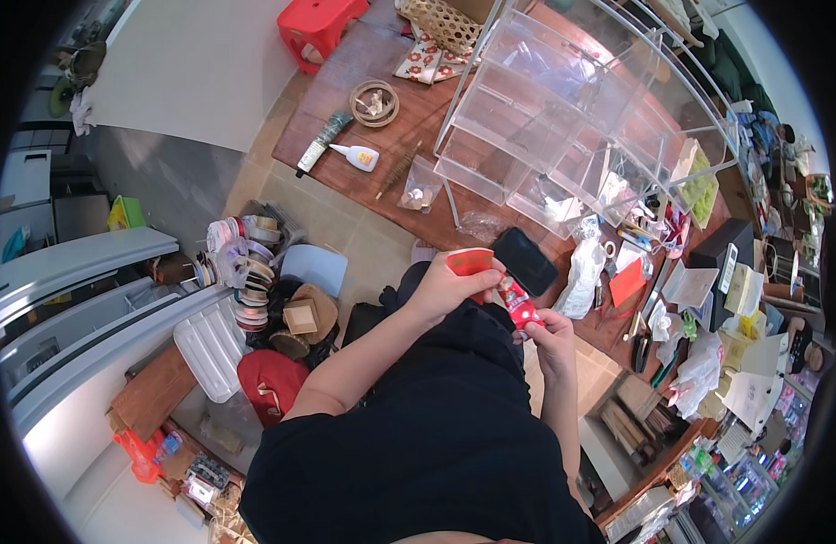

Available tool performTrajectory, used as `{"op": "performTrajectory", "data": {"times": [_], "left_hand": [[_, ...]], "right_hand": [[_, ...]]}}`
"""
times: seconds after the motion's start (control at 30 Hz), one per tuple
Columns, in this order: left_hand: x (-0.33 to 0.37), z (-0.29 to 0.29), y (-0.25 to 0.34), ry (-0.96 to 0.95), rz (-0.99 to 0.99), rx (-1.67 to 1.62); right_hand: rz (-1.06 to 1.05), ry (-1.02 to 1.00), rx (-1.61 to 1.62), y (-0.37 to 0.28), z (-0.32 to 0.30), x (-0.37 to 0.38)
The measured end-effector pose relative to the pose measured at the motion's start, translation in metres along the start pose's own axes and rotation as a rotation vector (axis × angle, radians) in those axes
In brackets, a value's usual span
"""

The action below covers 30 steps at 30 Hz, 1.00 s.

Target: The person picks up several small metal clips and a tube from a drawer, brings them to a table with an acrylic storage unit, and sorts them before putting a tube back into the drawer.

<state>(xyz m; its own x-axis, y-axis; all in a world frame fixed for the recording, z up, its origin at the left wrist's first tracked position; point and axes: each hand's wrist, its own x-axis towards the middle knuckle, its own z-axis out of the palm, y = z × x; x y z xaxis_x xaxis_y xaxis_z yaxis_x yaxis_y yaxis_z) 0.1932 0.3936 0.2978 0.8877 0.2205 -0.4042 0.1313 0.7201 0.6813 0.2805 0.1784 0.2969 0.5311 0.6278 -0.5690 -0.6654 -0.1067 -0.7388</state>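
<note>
My left hand [433, 292] is closed on a flat red card or envelope [470, 262], which stands up from its fingers. Its fingertips also meet the upper end of a red patterned piece [517, 304] with white and coloured spots; whether this is cloth or a packet I cannot tell. At that piece's lower end, my right hand [553, 337] pinches it between thumb and fingers. Both hands are above my lap, close to the edge of the wooden table [395, 195]. Just beyond them lies a black phone [525, 260] on the table.
A clear plastic tiered rack [499, 118] covers much of the table. Glue bottle [356, 158], tube [323, 142] and tape rolls [375, 103] lie to its left. Ribbon spools [252, 281] stand on the left; a red stool [318, 27] is at the far side.
</note>
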Motion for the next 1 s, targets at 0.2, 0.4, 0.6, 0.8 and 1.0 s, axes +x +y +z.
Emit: {"op": "performTrajectory", "data": {"times": [0.2, 0.4, 0.6, 0.8, 1.0], "left_hand": [[-0.002, -0.027, -0.011, 0.155, 0.028, -0.173], [-0.003, -0.044, -0.020, 0.310, 0.010, -0.285], [-0.021, -0.023, 0.017, 0.305, 0.332, -0.167], [-0.021, 0.005, 0.063, 0.321, 0.713, 0.154], [-0.021, -0.002, 0.069, 0.279, 0.582, 0.252]], "right_hand": [[-0.029, -0.015, -0.012, 0.001, 0.026, 0.024], [-0.112, 0.016, 0.047, -0.004, 0.069, 0.044], [-0.342, -0.012, -0.190, -0.020, 0.107, 0.031], [-0.708, 0.001, -0.578, -0.024, 0.107, 0.029], [-0.857, 0.089, -0.673, -0.033, 0.103, 0.033]]}}
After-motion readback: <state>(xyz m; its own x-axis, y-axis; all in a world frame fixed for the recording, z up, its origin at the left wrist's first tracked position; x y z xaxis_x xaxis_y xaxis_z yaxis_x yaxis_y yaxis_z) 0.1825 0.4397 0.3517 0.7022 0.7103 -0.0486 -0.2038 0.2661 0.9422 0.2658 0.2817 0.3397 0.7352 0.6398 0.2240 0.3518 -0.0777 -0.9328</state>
